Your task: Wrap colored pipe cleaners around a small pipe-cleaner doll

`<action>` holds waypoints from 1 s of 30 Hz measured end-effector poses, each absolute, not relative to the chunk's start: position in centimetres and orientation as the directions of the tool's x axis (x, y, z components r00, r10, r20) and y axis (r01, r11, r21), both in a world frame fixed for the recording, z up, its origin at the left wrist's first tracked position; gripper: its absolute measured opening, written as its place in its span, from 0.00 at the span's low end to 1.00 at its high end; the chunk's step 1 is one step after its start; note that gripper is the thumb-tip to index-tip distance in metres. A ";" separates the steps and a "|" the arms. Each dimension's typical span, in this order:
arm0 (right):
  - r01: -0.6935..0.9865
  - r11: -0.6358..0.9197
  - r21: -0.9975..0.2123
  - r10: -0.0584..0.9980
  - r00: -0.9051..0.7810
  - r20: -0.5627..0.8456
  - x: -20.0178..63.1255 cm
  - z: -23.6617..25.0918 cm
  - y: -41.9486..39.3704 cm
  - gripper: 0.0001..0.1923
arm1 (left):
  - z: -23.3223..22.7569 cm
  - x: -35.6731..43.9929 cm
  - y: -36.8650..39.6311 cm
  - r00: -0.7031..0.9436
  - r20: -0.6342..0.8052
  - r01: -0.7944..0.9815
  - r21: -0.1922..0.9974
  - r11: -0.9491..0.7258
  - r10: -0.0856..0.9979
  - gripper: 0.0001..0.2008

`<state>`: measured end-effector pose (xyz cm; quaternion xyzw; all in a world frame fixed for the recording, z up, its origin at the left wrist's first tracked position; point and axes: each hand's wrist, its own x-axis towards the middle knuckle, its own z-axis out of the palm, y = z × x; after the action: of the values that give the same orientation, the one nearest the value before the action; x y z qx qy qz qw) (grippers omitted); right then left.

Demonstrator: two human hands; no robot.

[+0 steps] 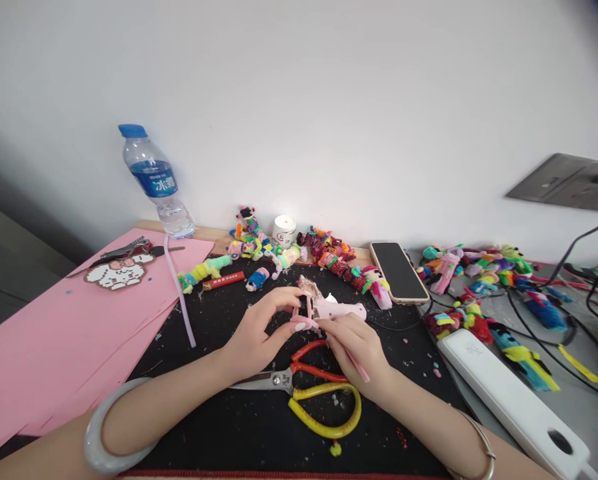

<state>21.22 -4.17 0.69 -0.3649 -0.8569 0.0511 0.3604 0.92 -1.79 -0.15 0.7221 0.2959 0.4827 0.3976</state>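
Work sits near the middle of the black mat [189,420], where the person's two bare hands meet over a slim pink strip [311,323] bent into a small, angular loop. From where I stand, the left hand [261,330] has thumb and fingertips closed on the loop, a finger above and the thumb below, while the right hand [356,347] is pinched on the strip just beside it, the free tail slanting out below the palm. Just behind the hands lies a pale pink tool [339,309], perhaps a glue gun; red-and-yellow scissors [292,380] rest nearer the person. I'd judge the strip almost weightless, soft on the outside, yet stiff enough to hold a corner once folded, much like the straight lilac stem [180,293] off to the left. It hardly looks slippery, nor likely to snap, but a hard squeeze would probably crush the loop. The best hold, to my mind, is a light pinch at the bent corners, with a second close to where the tail leaves the loop; gripping the tail far out would let it swing and twist. Whether the loop is joined I cannot tell, since the fingertips cover that spot.
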 end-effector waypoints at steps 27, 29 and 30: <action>0.553 0.808 -0.202 0.551 -0.587 0.593 21.2 -0.3 -4.7 0.14 | 0.8 2.2 -3.1 0.387 0.164 -0.154 0.982 -0.111 0.908 0.07; 0.553 0.810 -0.198 0.544 -0.581 0.605 21.0 -0.2 -4.8 0.13 | 0.8 2.2 -3.1 0.382 0.165 -0.152 0.982 -0.114 0.909 0.07; 0.553 0.808 -0.204 0.545 -0.571 0.614 20.9 0.0 -4.8 0.12 | 0.8 2.2 -3.1 0.377 0.167 -0.159 0.981 -0.114 0.911 0.07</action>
<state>20.94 -4.78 0.01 -0.3098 -0.8862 -0.0056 0.3445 2.22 -3.09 0.76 0.5891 0.3190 0.4581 0.5842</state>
